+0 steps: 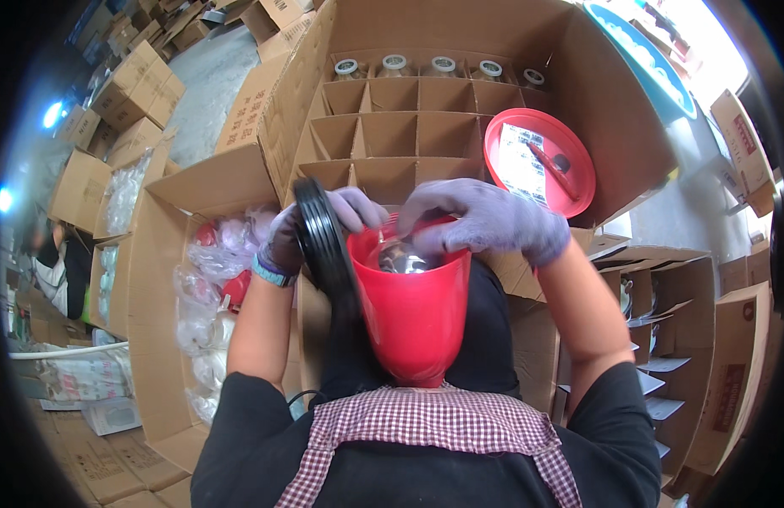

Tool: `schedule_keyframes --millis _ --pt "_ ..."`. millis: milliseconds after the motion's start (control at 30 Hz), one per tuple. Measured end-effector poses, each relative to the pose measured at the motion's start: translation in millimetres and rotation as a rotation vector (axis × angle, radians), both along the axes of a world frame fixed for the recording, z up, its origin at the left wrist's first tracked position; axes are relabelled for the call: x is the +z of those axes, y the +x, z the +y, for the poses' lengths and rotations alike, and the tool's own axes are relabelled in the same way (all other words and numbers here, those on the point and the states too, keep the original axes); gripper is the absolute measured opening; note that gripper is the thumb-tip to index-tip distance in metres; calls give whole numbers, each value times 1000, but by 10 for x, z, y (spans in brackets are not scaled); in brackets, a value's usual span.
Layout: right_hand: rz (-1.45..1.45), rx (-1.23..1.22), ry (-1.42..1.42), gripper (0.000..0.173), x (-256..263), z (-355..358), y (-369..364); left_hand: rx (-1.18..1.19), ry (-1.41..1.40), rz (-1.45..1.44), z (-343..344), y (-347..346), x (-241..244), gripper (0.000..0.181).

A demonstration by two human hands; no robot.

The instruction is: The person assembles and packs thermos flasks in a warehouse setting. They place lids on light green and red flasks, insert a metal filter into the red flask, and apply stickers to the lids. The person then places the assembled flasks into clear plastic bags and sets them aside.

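Note:
A red plastic vessel (414, 317), like a vacuum-flask shell, stands mouth-up between my legs. Inside its mouth shows a shiny silvery piece (408, 259), partly hidden by my fingers. My left hand (351, 206), in a light purple glove, holds a black ribbed round part (322, 235) against the vessel's left side. Its fingers reach the red rim. Over the opening is my right hand (474, 219), gloved too, with bent fingers dipping inside; whether they pinch anything cannot be told.
Ahead stands a divided cardboard carton (385, 136) with several silvery glass liners (443, 65) in its back row. A red dish (579, 190) on it holds a printed sheet (520, 162) and a red pen-like tool (552, 171). At left, a carton (157, 317) contains bagged parts (204, 311).

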State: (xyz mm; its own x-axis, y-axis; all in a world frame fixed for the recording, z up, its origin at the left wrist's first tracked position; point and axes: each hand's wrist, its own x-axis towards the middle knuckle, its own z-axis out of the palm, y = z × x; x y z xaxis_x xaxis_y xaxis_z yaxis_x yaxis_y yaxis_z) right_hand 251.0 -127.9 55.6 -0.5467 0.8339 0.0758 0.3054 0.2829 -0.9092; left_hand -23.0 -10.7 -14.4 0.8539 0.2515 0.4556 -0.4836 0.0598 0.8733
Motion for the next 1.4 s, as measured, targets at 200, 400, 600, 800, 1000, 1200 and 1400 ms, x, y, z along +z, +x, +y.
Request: schedule_keyframes --millis 200,400,600,800,1000,1200,1400 --pt "-698 215 14 52 286 350 -422 220 -510 -146 -303 -395 -53 68" --pt "-860 270 66 45 308 345 -652 335 -688 -267 -365 -558 -232 67" --pt "-405 543 21 49 184 493 -394 318 -837 -350 -350 -516 -290 67" --pt "-742 388 30 50 149 437 -453 571 -932 -301 -346 -471 -393 65" --pt "-925 358 52 55 113 439 -652 782 -951 -219 -404 -354 -269 59" --pt "-413 569 10 65 -29 534 -423 460 -936 -340 -360 -435 -411 57" --pt "-547 525 15 63 -75 515 -342 395 -911 -310 -378 -427 -387 58"
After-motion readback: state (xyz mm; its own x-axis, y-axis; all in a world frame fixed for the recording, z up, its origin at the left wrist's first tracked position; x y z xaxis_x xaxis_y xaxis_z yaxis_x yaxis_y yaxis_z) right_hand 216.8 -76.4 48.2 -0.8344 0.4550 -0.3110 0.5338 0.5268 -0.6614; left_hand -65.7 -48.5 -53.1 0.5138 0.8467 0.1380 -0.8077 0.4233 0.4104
